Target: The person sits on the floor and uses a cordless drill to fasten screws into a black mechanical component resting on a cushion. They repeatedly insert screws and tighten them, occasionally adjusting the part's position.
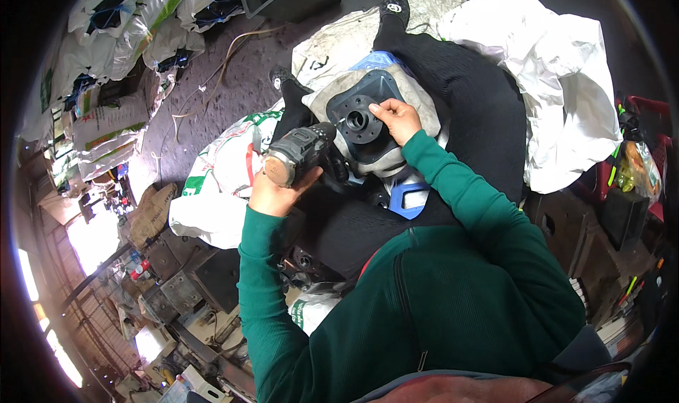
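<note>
The left hand (pixel 272 191) is wrapped tight around a grey-black cordless power driver (pixel 300 154), its nose aimed right at the dark square plastic flange plate with a round central hub (pixel 364 116). That plate lies on a grey cloth pad (pixel 417 99) over the person's lap, between the black-trousered legs (pixel 481 106). The right hand (pixel 397 120) pinches something small at the hub's far-right edge; what it is cannot be told. With fingertips so close to the driver's nose, a slip could catch them, and the plate, unclamped on soft cloth, may twist.

Floor (pixel 233 84) ahead lies open; sacks (pixel 219 176), legs (pixel 467 99) and perhaps metal blocks (pixel 191 283) hem the lap.
</note>
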Action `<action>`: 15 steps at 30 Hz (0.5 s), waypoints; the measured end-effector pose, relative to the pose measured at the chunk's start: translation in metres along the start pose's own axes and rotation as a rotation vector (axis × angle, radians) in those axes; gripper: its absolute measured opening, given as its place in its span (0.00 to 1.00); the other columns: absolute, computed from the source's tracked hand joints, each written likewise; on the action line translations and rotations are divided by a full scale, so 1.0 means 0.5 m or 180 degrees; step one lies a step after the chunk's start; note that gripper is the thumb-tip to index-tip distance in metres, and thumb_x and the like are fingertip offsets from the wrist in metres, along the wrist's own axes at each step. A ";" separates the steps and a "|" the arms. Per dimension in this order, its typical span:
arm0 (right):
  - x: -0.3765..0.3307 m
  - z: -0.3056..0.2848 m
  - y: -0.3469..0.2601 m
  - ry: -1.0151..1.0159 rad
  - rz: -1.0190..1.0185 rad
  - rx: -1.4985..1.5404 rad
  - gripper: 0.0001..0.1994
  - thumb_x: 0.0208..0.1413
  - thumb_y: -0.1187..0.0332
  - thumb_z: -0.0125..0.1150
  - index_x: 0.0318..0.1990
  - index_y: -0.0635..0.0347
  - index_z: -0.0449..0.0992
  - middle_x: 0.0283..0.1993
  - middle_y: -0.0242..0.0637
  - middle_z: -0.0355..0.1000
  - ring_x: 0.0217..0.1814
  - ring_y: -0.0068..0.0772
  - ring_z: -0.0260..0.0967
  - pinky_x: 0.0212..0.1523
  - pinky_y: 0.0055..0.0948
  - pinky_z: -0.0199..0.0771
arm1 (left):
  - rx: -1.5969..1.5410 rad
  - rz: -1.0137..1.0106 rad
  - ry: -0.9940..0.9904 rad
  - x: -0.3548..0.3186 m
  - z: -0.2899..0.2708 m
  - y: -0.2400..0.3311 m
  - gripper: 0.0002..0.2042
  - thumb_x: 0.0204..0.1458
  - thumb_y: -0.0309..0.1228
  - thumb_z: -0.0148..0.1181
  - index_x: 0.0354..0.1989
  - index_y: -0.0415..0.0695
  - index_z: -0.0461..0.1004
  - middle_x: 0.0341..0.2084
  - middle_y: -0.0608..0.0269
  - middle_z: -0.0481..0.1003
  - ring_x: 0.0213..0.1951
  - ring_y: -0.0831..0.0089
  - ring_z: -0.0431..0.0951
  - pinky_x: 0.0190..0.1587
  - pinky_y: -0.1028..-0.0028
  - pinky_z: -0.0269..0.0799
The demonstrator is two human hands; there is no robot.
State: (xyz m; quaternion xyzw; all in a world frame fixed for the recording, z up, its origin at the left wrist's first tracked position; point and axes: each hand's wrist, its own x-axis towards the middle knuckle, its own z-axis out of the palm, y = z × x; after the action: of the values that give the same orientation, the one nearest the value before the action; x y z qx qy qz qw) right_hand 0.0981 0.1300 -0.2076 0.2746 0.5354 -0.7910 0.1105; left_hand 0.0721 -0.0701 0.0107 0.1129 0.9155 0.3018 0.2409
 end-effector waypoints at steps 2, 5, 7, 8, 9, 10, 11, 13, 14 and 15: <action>-0.012 0.011 -0.009 -0.0100 -0.0222 0.0368 0.10 0.54 0.63 0.65 0.30 0.61 0.75 0.24 0.22 0.67 0.25 0.11 0.58 0.27 0.14 0.58 | 0.0129 0.0174 -0.0038 0.002 -0.009 0.001 0.21 0.44 0.29 0.69 0.48 0.39 0.72 0.40 0.58 0.77 0.41 0.67 0.77 0.44 0.68 0.73; -0.029 0.019 -0.016 -0.0067 -0.0396 0.0517 0.11 0.52 0.64 0.67 0.31 0.64 0.76 0.24 0.27 0.70 0.25 0.13 0.61 0.27 0.17 0.62 | 0.0379 0.0085 -0.0190 0.013 -0.021 0.003 0.23 0.44 0.33 0.70 0.48 0.38 0.72 0.43 0.57 0.77 0.45 0.66 0.77 0.52 0.68 0.69; -0.031 0.023 -0.018 -0.0025 -0.0396 0.0695 0.11 0.52 0.64 0.67 0.31 0.64 0.76 0.24 0.27 0.71 0.25 0.13 0.62 0.27 0.18 0.63 | 0.0402 0.0211 -0.0142 0.022 -0.021 0.003 0.23 0.44 0.34 0.70 0.48 0.38 0.72 0.42 0.57 0.77 0.45 0.66 0.77 0.51 0.68 0.69; -0.030 0.024 -0.017 0.0014 -0.0383 0.0649 0.12 0.52 0.64 0.67 0.31 0.64 0.76 0.24 0.28 0.71 0.26 0.13 0.62 0.27 0.18 0.63 | 0.0265 0.0015 -0.0145 0.026 -0.019 0.002 0.23 0.44 0.34 0.70 0.48 0.38 0.72 0.42 0.57 0.77 0.44 0.66 0.77 0.50 0.68 0.70; -0.028 0.024 -0.016 0.0051 -0.0373 0.0607 0.12 0.52 0.64 0.67 0.31 0.64 0.76 0.25 0.28 0.72 0.26 0.14 0.63 0.28 0.18 0.64 | 0.0125 -0.0187 -0.0146 0.028 -0.017 0.001 0.23 0.44 0.34 0.70 0.48 0.38 0.72 0.42 0.57 0.77 0.44 0.66 0.77 0.50 0.69 0.70; -0.026 0.025 -0.015 0.0117 -0.0297 0.0529 0.12 0.51 0.63 0.67 0.31 0.65 0.76 0.25 0.28 0.72 0.26 0.14 0.63 0.28 0.18 0.64 | -0.0014 -0.0390 -0.0150 0.030 -0.014 0.000 0.23 0.44 0.34 0.70 0.48 0.38 0.72 0.42 0.57 0.77 0.44 0.67 0.77 0.49 0.69 0.71; -0.023 0.025 -0.013 0.0107 -0.0367 0.0578 0.12 0.51 0.63 0.67 0.31 0.65 0.76 0.25 0.28 0.72 0.27 0.14 0.64 0.28 0.19 0.65 | -0.0069 -0.0353 -0.0121 0.033 -0.012 -0.002 0.23 0.44 0.34 0.70 0.48 0.38 0.72 0.41 0.57 0.77 0.43 0.67 0.77 0.49 0.69 0.71; -0.020 0.027 -0.008 0.0185 -0.0295 0.0552 0.12 0.51 0.63 0.67 0.31 0.65 0.76 0.25 0.29 0.73 0.27 0.14 0.64 0.29 0.19 0.65 | -0.0200 -0.0294 -0.0078 0.036 -0.010 -0.008 0.24 0.45 0.34 0.71 0.48 0.37 0.71 0.41 0.57 0.77 0.43 0.67 0.77 0.48 0.69 0.71; -0.019 0.028 -0.006 0.0101 -0.0251 0.0624 0.09 0.53 0.66 0.65 0.31 0.62 0.75 0.25 0.22 0.67 0.26 0.11 0.57 0.28 0.15 0.58 | -0.0177 -0.0380 -0.0101 0.036 -0.011 -0.010 0.24 0.44 0.34 0.71 0.48 0.37 0.71 0.41 0.58 0.77 0.42 0.68 0.76 0.47 0.69 0.71; -0.019 0.029 -0.003 0.0117 -0.0256 0.0622 0.09 0.53 0.66 0.65 0.31 0.63 0.75 0.25 0.23 0.68 0.26 0.11 0.58 0.28 0.15 0.59 | -0.0169 -0.0471 -0.0119 0.037 -0.012 -0.013 0.24 0.44 0.34 0.71 0.49 0.37 0.71 0.41 0.58 0.76 0.42 0.68 0.76 0.47 0.70 0.71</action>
State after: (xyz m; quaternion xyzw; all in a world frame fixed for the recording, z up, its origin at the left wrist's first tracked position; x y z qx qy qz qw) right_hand 0.1004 0.1164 -0.1971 0.2768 0.4683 -0.8381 0.0414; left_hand 0.0525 -0.0716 0.0041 0.0441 0.9084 0.3051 0.2825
